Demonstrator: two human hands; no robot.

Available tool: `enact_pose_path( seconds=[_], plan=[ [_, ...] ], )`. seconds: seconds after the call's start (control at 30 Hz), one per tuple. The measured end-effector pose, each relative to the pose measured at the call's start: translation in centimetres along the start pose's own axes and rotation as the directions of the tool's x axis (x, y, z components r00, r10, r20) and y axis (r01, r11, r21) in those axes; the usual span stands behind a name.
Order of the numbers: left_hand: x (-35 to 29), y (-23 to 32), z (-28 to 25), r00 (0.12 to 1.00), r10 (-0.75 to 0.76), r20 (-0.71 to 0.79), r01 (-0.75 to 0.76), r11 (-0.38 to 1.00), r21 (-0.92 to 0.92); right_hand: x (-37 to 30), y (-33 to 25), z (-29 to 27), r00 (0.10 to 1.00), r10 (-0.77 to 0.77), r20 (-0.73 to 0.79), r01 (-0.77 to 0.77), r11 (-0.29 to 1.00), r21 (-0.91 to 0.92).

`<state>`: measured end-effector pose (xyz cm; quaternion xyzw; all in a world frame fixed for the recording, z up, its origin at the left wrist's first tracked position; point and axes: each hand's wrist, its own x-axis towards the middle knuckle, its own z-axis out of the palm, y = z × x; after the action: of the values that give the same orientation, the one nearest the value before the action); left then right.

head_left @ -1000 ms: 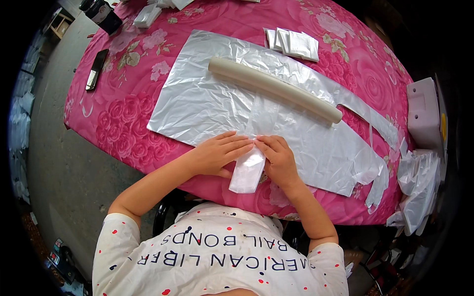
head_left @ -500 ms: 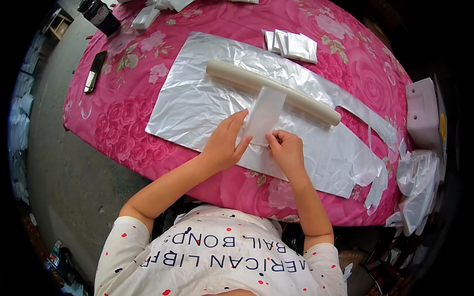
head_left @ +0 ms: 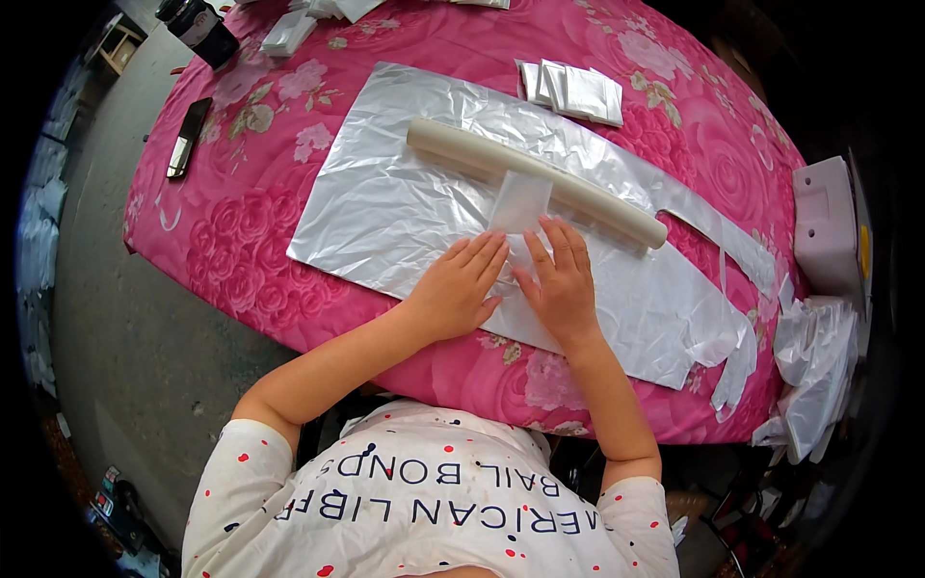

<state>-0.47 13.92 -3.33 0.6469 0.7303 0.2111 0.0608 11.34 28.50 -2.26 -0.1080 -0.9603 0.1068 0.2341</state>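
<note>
A folded strip of translucent white plastic film lies on a flat layer of larger silvery-white plastic bags. Its far end reaches the pale round tube that rests slantwise across the bags. Over the strip's near left part lies my left hand, flat, its fingers stretched forward. My right hand presses on the near right side with fingers extended and thumb apart. The two hands almost meet at the fingertips and hide the strip's near end. Neither hand grips anything.
Folded plastic packets lie beyond the tube, with more packets at the far left near a dark cup. A phone sits at the left. At the right edge are a pinkish plastic box and hanging bags.
My right hand has let go of the strip's edge and flattened onto it. My left hand has turned palm down. The strip's visible part is shorter, its near end now covered.
</note>
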Motion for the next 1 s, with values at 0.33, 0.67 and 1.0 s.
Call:
enact_pose_path(
  seconds=[0.33,0.67,1.0],
  plan=[
    [1.9,-2.3,0.1,0.975,0.202,-0.097,-0.196,0.978,0.074,1.7,2.2,-0.5,0.98,-0.136,0.145,0.093,0.957,0.276],
    [-1.4,-1.6,-0.6,0.925,0.361,-0.117,-0.376,0.915,-0.149,-2.9,-0.9,-1.6,0.995,-0.062,0.084,0.022,0.912,0.41],
    [1.4,-0.1,-0.9,0.957,-0.281,0.067,0.276,0.825,-0.494,-2.2,-1.2,-1.8,0.717,0.619,0.321,-0.684,0.538,0.492]
  ],
)
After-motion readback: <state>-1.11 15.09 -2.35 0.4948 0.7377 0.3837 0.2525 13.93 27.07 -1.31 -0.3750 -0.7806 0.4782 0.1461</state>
